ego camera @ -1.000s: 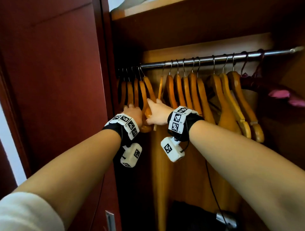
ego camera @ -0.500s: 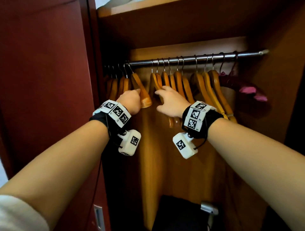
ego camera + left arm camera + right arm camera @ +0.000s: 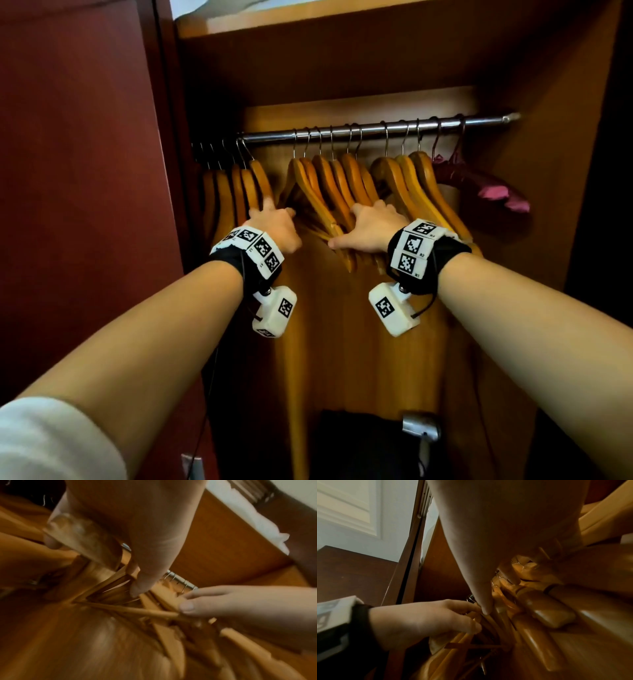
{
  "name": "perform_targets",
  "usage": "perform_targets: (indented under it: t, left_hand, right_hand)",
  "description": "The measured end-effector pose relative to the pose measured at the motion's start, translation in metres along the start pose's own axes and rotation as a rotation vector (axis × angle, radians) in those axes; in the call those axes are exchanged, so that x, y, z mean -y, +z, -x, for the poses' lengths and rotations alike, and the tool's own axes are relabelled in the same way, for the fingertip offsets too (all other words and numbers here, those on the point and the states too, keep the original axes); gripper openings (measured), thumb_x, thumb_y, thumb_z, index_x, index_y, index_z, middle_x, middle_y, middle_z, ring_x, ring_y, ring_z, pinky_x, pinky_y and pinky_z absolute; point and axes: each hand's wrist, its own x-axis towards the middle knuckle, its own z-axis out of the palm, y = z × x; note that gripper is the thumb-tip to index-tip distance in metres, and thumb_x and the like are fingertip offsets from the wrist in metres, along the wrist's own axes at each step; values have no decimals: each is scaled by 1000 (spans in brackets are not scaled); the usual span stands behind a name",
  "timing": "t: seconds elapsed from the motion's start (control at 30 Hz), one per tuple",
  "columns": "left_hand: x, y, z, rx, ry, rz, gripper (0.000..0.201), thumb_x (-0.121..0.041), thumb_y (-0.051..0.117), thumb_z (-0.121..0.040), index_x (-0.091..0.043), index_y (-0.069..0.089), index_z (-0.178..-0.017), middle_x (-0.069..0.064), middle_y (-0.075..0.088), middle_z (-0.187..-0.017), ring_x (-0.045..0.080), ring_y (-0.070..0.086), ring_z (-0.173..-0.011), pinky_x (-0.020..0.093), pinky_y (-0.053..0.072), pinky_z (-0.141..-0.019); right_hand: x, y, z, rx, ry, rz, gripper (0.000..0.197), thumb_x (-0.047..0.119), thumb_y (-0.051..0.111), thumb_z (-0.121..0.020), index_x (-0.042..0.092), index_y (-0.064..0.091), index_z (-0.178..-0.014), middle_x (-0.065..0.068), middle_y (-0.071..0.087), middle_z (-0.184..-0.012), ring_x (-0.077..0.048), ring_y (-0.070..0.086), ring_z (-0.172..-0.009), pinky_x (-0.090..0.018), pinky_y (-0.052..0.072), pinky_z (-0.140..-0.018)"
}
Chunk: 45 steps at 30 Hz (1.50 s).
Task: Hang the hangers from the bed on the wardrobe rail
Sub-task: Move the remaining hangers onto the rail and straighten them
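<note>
Wardrobe rail (image 3: 376, 129): hangers (image 3: 329, 192) against both hands.

— What carried everything?

— A metal wardrobe rail (image 3: 376, 129), which ran level across the upper part of the open wardrobe, its right end capped near the side wall.

— And what hung on it?

— Wooden hangers (image 3: 329, 185), all hooked on by thin wire hooks. One packed bunch sat at the far left end in shadow, a second bunch hung near the middle, and three more hung right of that with a small gap between.

— Anything else on the rail?

— A dark padded hanger (image 3: 479, 178) with a pink patch, at the right end.
</note>
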Motion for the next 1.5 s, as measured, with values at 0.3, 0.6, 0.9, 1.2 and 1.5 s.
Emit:
perform_targets:
  t: [0.3, 0.6, 0.9, 1.2, 1.5]
  left_hand:
    - [15, 2, -8, -18, -37, -91, 44, -16, 56, -87, -18, 55, -131, 4, 11, -158, 40, 35, -131, 50, 44, -95]
    - [28, 3, -12, -6, -55, -124, 42, -15, 57, -87, -20, 57, -129, 4, 10, -159, 38, 34, -131, 49, 46, -91]
    - [40, 7, -10, -28, -29, -70, 42, -28, 53, -94, -25, 52, -136, 15, 30, -146, 36, 35, -130, 45, 44, -97]
    - [6, 21, 2, -77, 35, -103, 44, -24, 53, -89, -24, 51, -133, 14, 32, -141, 36, 38, -126, 48, 45, -93]
    - [-6, 0, 4, 89, -60, -108, 54, -21, 54, -90, -25, 44, -143, 16, 24, -153, 42, 28, -137, 60, 34, -106]
  right_hand:
    - [27, 21, -4, 3, 55, -106, 83, 51, 81, -70, 16, 41, -135, -13, 25, -139, -37, 52, -112, -46, 52, -94]
    - [49, 29, -10, -12, -40, -242, 70, 49, 78, -65, 17, 48, -120, -11, 27, -129, -32, 53, -98, -41, 53, -89]
    - [53, 32, -18, 37, -135, -316, 80, 72, 66, -72, 18, 52, -130, -11, 29, -135, -32, 51, -113, -44, 45, -103]
    - [16, 15, -12, -117, -63, -327, 36, 9, 40, -98, 11, 56, -130, -17, 30, -146, -37, 50, -117, -39, 42, -102]
    - [0, 3, 7, -125, -84, -210, 58, 8, 45, -94, 22, 39, -150, -11, 28, -153, -38, 34, -137, -47, 33, -114]
